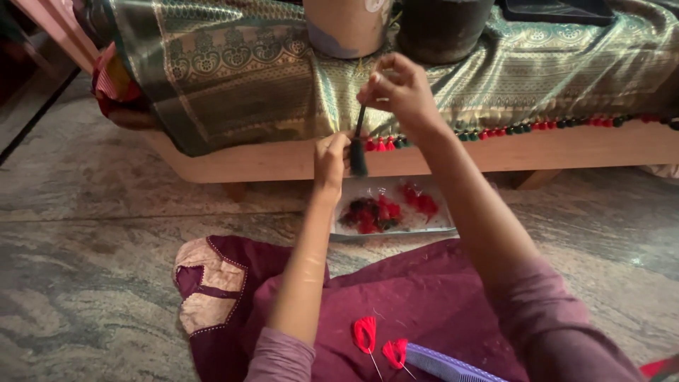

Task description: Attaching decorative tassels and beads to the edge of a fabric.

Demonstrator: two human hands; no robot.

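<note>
My left hand [331, 160] pinches a dark green tassel [358, 155] at the hem of a green and gold patterned cloth [233, 71] draped over a low wooden bench [283, 161]. My right hand [401, 90] is raised above it, fingers closed on the dark thread [361, 117] that runs up from the tassel. A row of red and green tassels [537, 127] hangs along the cloth's lower edge to the right.
A clear plastic bag of red and dark tassels [385, 209] lies on the stone floor under the bench. On my maroon lap cloth [417, 297] rest two red tassels [380, 343] and a purple comb [445, 368]. Two pots [396, 28] stand on the bench.
</note>
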